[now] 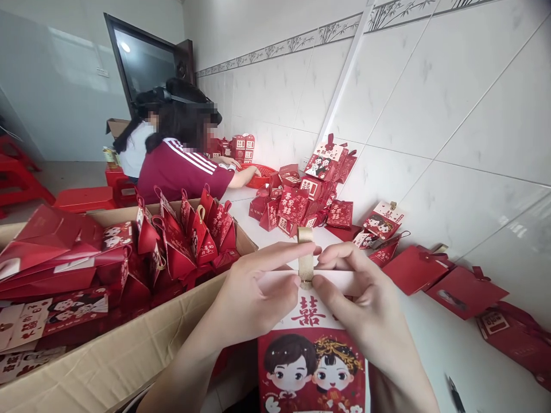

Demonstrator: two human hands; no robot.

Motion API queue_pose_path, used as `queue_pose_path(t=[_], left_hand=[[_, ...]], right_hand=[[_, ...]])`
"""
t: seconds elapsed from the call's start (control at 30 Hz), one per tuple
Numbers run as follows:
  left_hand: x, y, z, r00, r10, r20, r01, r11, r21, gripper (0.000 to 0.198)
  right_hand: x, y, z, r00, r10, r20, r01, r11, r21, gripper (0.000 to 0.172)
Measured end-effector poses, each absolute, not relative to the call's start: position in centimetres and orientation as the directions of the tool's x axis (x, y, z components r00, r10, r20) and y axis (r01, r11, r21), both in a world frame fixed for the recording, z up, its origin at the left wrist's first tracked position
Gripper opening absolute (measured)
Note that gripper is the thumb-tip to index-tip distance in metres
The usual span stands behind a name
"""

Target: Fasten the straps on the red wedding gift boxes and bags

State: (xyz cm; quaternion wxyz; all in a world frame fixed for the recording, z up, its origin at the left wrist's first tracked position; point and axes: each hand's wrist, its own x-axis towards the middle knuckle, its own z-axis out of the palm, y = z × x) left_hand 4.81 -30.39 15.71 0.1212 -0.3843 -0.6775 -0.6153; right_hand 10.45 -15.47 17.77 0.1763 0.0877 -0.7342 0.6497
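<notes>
A red and white gift box [316,367] with a cartoon couple printed on its front is held upright close in front of me. A gold ribbon loop [306,252] stands up from its top edge. My left hand [262,287] pinches the top edge just left of the ribbon, its index finger reaching to the loop. On the other side, my right hand [357,287] grips the same edge, thumb beside the ribbon's base and fingers curled behind. The box's lower end runs out of view.
A cardboard carton [129,338] full of red boxes stands at left. More red gift boxes [297,201] are piled on the white table [430,355] along the wall, with a pen [455,394] at right. Two people sit beyond, one reaching into a red basket [258,179].
</notes>
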Motion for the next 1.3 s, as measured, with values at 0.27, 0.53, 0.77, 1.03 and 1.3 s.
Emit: queue_pose_path(t=[0.27, 0.53, 0.77, 1.03, 1.3], left_hand=[[4.3, -30.3, 15.6, -0.676, 0.357, 0.644, 0.672, -0.057, 0.738, 0.041], [4.8, -30.1, 15.5, -0.676, 0.354, 0.646, 0.662, -0.091, 0.744, 0.042], [4.5, -29.8, 15.5, -0.715, 0.42, 0.559, 0.547, -0.161, 0.821, 0.043], [3.1, -30.0, 13.0, -0.671, 0.538, 0.51, 0.446, -0.256, 0.858, 0.088], [3.3, -29.6, 11.5, -0.729, 0.588, 0.351, 0.51, 0.123, 0.852, 0.08]], right_hand=[[10.6, -15.3, 17.7, -0.908, 0.063, 0.415, -0.393, 0.216, -0.894, 0.019], [10.5, -15.3, 17.4, -0.9, 0.093, 0.426, -0.404, 0.19, -0.895, 0.013], [10.6, -15.2, 17.3, -0.902, 0.111, 0.418, -0.389, 0.212, -0.897, 0.01], [9.1, -11.0, 15.2, -0.656, 0.57, 0.495, -0.546, 0.094, -0.832, 0.024], [7.0, -8.4, 12.1, -0.506, 0.693, 0.514, -0.767, -0.088, -0.636, 0.018]])
